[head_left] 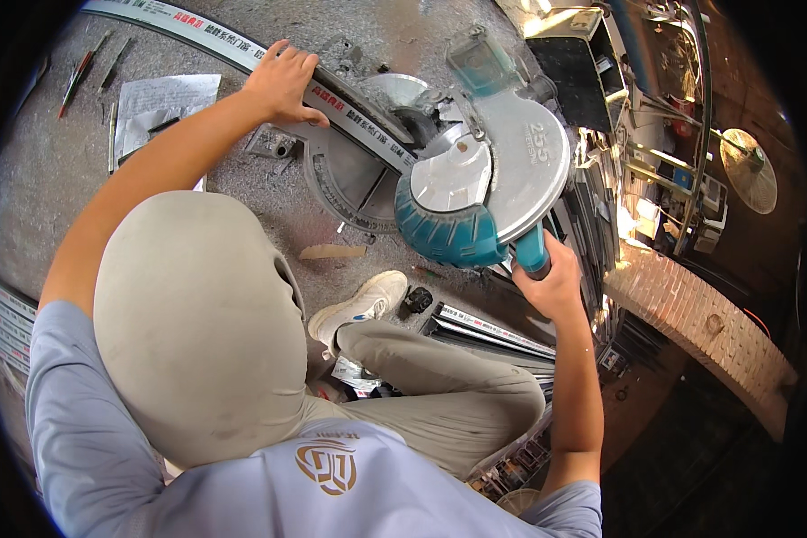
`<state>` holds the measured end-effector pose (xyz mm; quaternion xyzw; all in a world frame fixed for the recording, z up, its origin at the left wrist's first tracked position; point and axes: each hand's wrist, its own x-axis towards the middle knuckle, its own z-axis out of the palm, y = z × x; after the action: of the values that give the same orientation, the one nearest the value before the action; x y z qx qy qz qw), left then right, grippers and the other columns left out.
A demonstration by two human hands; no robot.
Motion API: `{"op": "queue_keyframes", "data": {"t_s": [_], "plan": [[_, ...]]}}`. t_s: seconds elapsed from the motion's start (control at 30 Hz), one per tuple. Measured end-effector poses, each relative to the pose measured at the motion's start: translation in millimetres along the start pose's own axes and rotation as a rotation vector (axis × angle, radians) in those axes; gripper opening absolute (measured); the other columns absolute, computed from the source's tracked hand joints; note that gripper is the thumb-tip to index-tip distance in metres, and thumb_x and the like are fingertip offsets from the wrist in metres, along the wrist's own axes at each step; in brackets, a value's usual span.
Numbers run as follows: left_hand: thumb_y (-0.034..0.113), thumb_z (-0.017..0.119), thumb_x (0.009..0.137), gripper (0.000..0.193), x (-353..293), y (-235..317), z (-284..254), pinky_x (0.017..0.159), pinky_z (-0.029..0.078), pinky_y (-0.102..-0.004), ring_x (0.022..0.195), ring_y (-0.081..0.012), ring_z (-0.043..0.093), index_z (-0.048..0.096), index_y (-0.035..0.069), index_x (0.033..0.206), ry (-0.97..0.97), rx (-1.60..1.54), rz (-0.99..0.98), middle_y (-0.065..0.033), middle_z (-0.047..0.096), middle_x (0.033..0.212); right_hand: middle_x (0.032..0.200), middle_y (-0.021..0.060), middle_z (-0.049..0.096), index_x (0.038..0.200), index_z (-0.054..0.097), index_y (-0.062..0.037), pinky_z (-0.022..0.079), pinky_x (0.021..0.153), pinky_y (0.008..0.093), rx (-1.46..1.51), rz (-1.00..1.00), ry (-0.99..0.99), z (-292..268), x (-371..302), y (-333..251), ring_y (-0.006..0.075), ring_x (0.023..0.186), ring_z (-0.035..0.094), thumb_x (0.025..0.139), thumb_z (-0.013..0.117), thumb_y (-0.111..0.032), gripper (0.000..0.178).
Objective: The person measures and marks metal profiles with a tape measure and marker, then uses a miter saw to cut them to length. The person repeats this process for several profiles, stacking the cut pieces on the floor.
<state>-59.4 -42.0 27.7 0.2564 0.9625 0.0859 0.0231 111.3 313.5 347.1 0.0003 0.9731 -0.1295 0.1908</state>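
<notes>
A long metal profile point(354, 118) with printed white film slants across the bed of a miter saw point(527, 148). My left hand point(282, 88) grips the profile left of the blade, with fingers over its far side and the thumb along the near side. My right hand point(554, 276) is wrapped round the saw's teal handle point(531, 251). The saw head has a grey round cover and a ribbed teal guard point(444, 224). Part of the toothed blade point(444, 141) shows beside the profile's end. The guard and saw head hide the exact spot where blade and profile meet.
Written paper sheets point(166, 94) and pens point(79, 76) lie at the far left on the shavings-covered surface. My raised knee point(202, 327) fills the near left. Bundled profiles point(489, 330) lie below the saw; a brick ledge point(690, 309) stands at right.
</notes>
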Motion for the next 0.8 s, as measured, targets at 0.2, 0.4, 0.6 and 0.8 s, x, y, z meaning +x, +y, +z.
{"op": "queue_keyframes", "data": {"t_s": [0.2, 0.4, 0.6, 0.8], "plan": [[0.092, 0.062, 0.07, 0.109, 1.4, -2.6, -16.3, 0.128, 0.019, -0.0511, 0.132, -0.0302, 0.053, 0.063, 0.001, 0.129, -0.072, 0.034, 0.022, -0.0147, 0.064, 0.122, 0.086, 0.0187, 0.068, 0.094, 0.063, -0.0037, 0.053, 0.072, 0.0455, 0.009, -0.023, 0.021, 13.2, -6.0, 9.7, 0.045, 0.08, 0.065, 0.069, 0.077, -0.012, 0.03], [0.092, 0.062, 0.069, 0.109, -4.3, 0.4, -13.4, 0.129, 0.018, -0.051, 0.131, -0.0298, 0.053, 0.063, 0.0, 0.128, -0.023, 0.027, 0.012, -0.014, 0.064, 0.122, 0.088, 0.0195, 0.068, 0.099, 0.064, -0.0029, 0.055, 0.072, 0.046, -0.069, -0.051, 0.049, 31.3, -13.6, 7.0, 0.0454, 0.083, 0.066, 0.066, 0.08, -0.012, 0.038], [0.088, 0.066, 0.07, 0.109, -6.0, -0.5, -8.2, 0.13, 0.015, -0.0515, 0.134, -0.0311, 0.05, 0.061, -0.002, 0.13, 0.017, -0.025, 0.011, -0.0153, 0.06, 0.126, 0.087, 0.0218, 0.066, 0.1, 0.062, -0.0013, 0.054, 0.071, 0.0471, -0.084, -0.108, 0.121, 64.7, -26.7, 0.9, 0.0479, 0.083, 0.065, 0.066, 0.076, -0.008, 0.038], [0.087, 0.067, 0.07, 0.107, -8.4, -9.2, 0.6, 0.131, 0.014, -0.0515, 0.135, -0.0305, 0.049, 0.06, 0.0, 0.133, 0.089, -0.055, 0.038, -0.0146, 0.059, 0.126, 0.093, 0.0201, 0.068, 0.109, 0.063, 0.0007, 0.055, 0.069, 0.0469, -0.123, -0.137, 0.176, 80.6, -29.9, -1.1, 0.0457, 0.083, 0.067, 0.067, 0.082, -0.012, 0.048]]}}
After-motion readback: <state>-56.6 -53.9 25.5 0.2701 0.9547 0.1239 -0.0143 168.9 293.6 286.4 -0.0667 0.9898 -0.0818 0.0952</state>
